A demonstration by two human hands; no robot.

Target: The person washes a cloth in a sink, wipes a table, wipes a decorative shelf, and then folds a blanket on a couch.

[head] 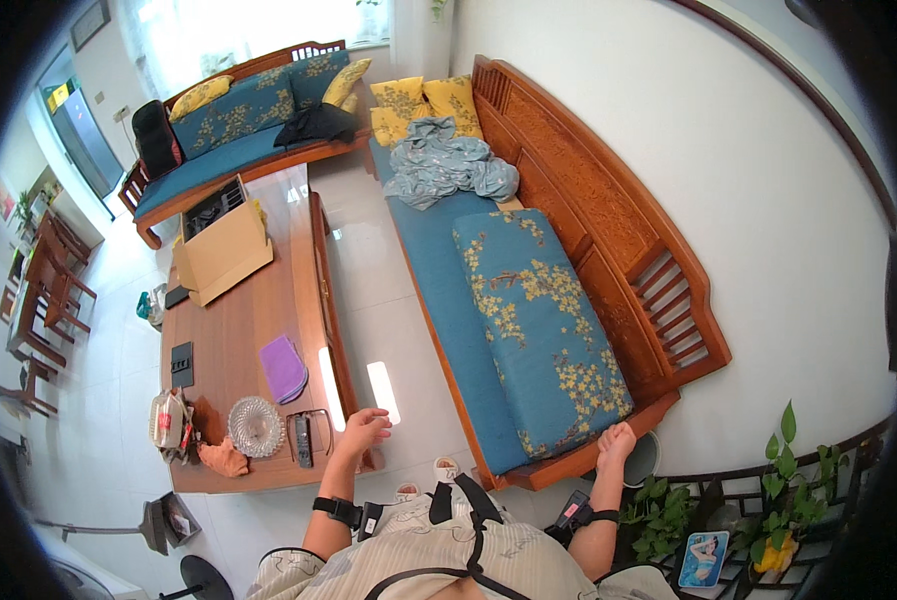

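Note:
My left hand [367, 431] hangs over the near right corner of the wooden coffee table [231, 330], empty, with its fingers loosely apart. Nearest to it on the tabletop are a pair of glasses [327, 412] and a black remote control [303, 442]. A round cut-glass bowl [256, 427] and a folded purple cloth [283, 369] lie farther in. My right hand [616, 444] is curled closed beside the front end of the wooden sofa [591, 469]; nothing shows in it, and contact with the wood cannot be told. A blue floral cushion [542, 330] lies just beyond.
An open cardboard box [227, 251] stands on the table's far part. Rumpled grey-blue fabric [448, 165] and yellow pillows [448, 101] lie on the sofa. A second sofa [223, 161] is at the back. Potted plants [654, 510] stand at lower right. Tiled floor [366, 277] separates table and sofa.

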